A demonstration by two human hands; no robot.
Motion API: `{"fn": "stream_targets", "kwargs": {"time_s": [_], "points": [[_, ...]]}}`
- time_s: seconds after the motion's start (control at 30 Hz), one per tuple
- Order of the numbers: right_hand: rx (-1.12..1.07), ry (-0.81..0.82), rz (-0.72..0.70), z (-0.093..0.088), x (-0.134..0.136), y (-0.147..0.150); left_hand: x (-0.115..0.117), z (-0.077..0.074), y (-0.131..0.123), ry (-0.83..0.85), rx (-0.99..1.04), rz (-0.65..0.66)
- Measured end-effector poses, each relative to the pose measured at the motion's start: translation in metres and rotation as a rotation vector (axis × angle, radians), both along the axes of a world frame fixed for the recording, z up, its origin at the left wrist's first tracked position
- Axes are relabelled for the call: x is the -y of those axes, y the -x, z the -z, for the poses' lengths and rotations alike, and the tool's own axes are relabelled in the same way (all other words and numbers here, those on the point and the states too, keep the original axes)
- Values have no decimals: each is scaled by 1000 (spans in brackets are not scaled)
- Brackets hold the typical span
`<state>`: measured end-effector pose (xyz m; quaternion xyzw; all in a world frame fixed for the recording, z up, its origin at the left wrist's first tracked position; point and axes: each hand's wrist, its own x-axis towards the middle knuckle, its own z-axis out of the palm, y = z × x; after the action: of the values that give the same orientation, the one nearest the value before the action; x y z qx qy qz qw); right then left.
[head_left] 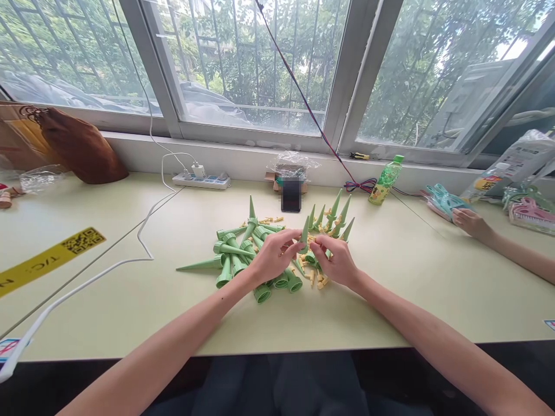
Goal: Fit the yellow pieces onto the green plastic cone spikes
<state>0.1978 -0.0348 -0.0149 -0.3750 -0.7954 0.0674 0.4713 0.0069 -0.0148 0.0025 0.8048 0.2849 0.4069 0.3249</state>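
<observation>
My left hand [277, 253] is closed around a green plastic watering spike [304, 233], its point upward. Against that spike, my right hand [336, 259] pinches a small yellow piece [313, 242], mostly covered by the fingers. A heap of loose green spikes [234, 248] lies under and left of my left hand. Beyond my right hand, several green spikes [336, 205] stand points up, with yellow fittings at their bases. Small yellow valves [321, 282] lie scattered just below my hands, and a few more yellow valves [266, 221] are behind the heap.
A phone [291, 195] leans on a small box at the back. A power strip [202, 181] with a white cable [145, 231] is to the left. A green bottle [385, 180] stands right. Another person's hand [472, 223] touches blue packaged items [443, 201].
</observation>
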Motion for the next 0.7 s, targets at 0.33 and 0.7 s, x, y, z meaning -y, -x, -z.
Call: {"fn": "stream_targets", "kwargs": {"time_s": [0.33,0.7], "points": [[76,-131,-104,-4,1,-1,1,-10,3,489,149,139],[127,-228,-127,1,-2,-6,0,-15,6,720,206,187]]}}
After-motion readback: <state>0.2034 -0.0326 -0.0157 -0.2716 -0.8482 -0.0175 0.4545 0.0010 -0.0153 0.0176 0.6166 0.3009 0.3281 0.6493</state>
